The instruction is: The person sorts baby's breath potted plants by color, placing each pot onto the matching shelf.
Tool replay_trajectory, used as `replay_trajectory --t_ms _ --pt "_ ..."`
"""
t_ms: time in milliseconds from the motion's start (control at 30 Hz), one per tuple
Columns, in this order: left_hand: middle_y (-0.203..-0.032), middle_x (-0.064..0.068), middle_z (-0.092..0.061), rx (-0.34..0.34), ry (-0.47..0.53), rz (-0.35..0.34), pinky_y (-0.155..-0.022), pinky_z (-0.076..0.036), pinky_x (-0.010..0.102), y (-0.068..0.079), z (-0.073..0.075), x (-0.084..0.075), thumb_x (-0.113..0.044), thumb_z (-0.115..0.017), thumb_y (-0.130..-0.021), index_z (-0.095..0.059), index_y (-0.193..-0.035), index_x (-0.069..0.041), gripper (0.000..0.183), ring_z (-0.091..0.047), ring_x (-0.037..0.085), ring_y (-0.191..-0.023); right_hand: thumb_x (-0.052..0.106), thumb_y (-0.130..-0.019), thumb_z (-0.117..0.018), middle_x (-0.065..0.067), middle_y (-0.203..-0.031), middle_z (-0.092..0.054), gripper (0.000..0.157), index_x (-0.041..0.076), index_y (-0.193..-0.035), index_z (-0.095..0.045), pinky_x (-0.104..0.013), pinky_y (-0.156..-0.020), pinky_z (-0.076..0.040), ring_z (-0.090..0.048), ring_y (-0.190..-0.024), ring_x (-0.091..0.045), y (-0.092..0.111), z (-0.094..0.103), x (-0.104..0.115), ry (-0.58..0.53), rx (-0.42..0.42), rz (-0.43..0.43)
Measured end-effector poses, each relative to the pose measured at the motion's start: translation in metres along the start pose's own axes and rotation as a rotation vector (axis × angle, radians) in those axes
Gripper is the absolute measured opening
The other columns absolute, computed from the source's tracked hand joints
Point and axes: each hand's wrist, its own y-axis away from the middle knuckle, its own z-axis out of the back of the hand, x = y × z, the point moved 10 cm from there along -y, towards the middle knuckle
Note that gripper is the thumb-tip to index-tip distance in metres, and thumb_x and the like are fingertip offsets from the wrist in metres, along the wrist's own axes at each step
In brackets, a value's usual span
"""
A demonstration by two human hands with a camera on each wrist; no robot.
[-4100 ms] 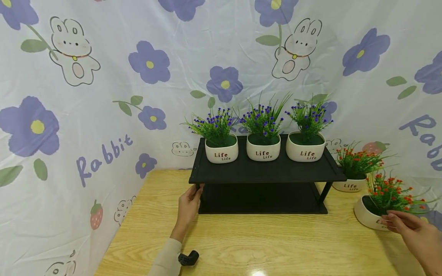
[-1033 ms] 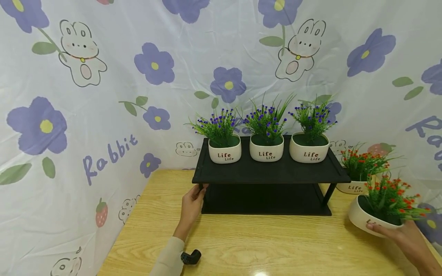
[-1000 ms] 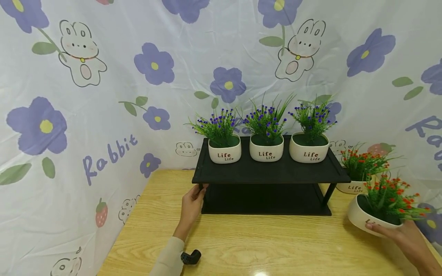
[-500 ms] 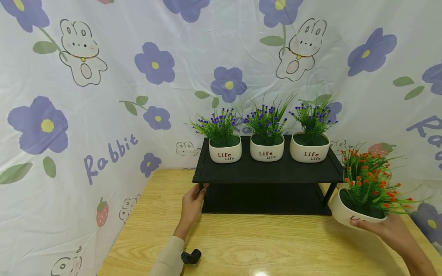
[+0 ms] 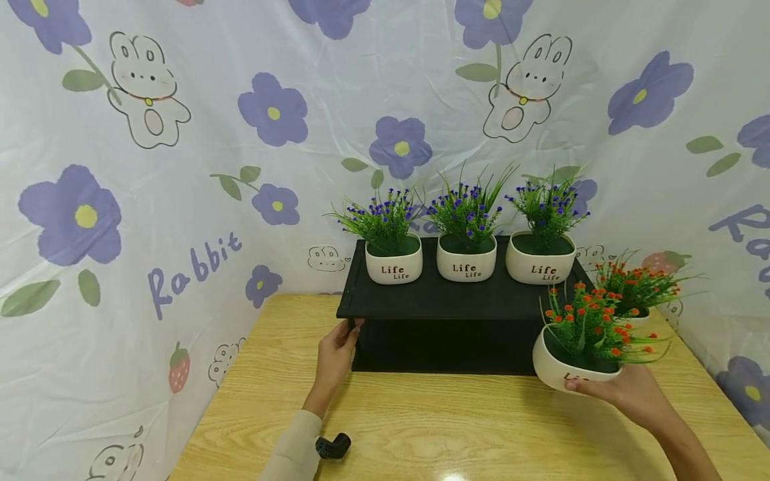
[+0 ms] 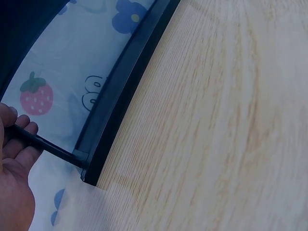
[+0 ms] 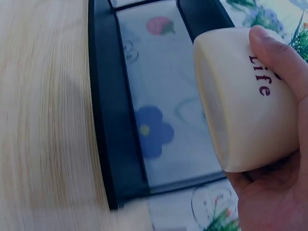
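Observation:
My right hand (image 5: 631,394) grips a white potted plant (image 5: 571,371) with orange flowers, thumb across the "Life" lettering. It is held up in front of the right end of a black two-tier shelf (image 5: 445,300), covering that front post. In the right wrist view the pot's pale underside (image 7: 214,101) shows, with the hand wrapped round its side. My left hand (image 5: 333,351) holds the shelf's left front post (image 6: 53,148), fingers curled round it. Three white pots with purple flowers, left (image 5: 394,267), middle (image 5: 466,265) and right (image 5: 541,266), stand in a row on the upper tier.
A second orange-flowered plant (image 5: 640,287) stands on the wooden table (image 5: 421,427) behind the held one, its pot partly hidden. A small black angled piece (image 5: 333,446) shows beside the left sleeve (image 5: 293,444). Behind the table hangs a printed cloth (image 5: 325,160).
My right hand took hold of the nearer orange-flowered plant and lifted it. It has carried it left to the shelf's right end. My left hand stays on the post.

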Motion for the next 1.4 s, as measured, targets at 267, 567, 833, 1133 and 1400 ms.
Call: replay_trajectory --t_ms 267,567,833,1133,1400 --pt "-0.128 0.020 -0.065 -0.043 0.015 -0.030 -0.093 -0.054 0.035 -0.007 -0.001 0.030 -0.016 -0.057 -0.100 -0.062 -0.132 -0.012 0.033 -0.066 0.024 -0.116 0.034 -0.069 -0.090 -0.006 -0.143 -0.049 0.110 0.031 -0.155 -0.020 -0.005 -0.086 -0.038 -0.039 -0.111 0.021 -0.010 -0.030 0.031 -0.042 0.046 0.056" --pt "-0.128 0.020 -0.065 -0.064 0.031 -0.026 -0.093 -0.054 0.041 -0.006 0.000 0.034 -0.015 -0.058 -0.099 -0.062 -0.132 -0.011 0.033 -0.065 0.031 -0.116 0.040 -0.065 -0.091 0.004 -0.144 -0.046 0.115 0.041 -0.153 -0.018 -0.010 -0.095 -0.039 -0.043 -0.120 0.012 -0.019 -0.068 0.058 -0.122 0.130 0.104" --pt "-0.126 0.017 -0.067 -0.067 0.005 -0.033 -0.091 -0.055 0.030 -0.007 0.000 0.033 -0.018 -0.058 -0.100 -0.064 -0.130 -0.014 0.031 -0.067 0.022 -0.113 0.040 -0.066 -0.091 0.008 -0.134 -0.057 0.096 0.036 -0.145 -0.037 -0.022 -0.093 -0.050 -0.058 -0.115 -0.002 -0.018 -0.098 0.090 -0.200 0.208 0.176" --pt "-0.125 0.018 -0.067 -0.057 0.026 -0.049 -0.092 -0.054 0.033 -0.008 -0.001 0.028 -0.013 -0.059 -0.099 -0.066 -0.127 -0.014 0.029 -0.066 0.027 -0.115 0.037 -0.063 -0.093 0.007 -0.133 -0.058 0.096 0.034 -0.144 -0.040 -0.025 -0.095 -0.051 -0.061 -0.117 -0.010 -0.021 -0.129 0.118 -0.338 0.282 0.252" --pt "-0.127 0.024 -0.064 -0.007 0.029 -0.062 -0.093 -0.053 0.027 -0.002 -0.001 -0.002 -0.005 -0.055 -0.099 -0.062 -0.130 -0.003 0.031 -0.062 0.035 -0.119 0.038 -0.062 -0.094 0.011 -0.136 -0.055 0.098 0.035 -0.144 -0.041 -0.030 -0.099 -0.050 -0.058 -0.122 -0.011 -0.022 -0.154 0.134 -0.358 0.307 0.294"
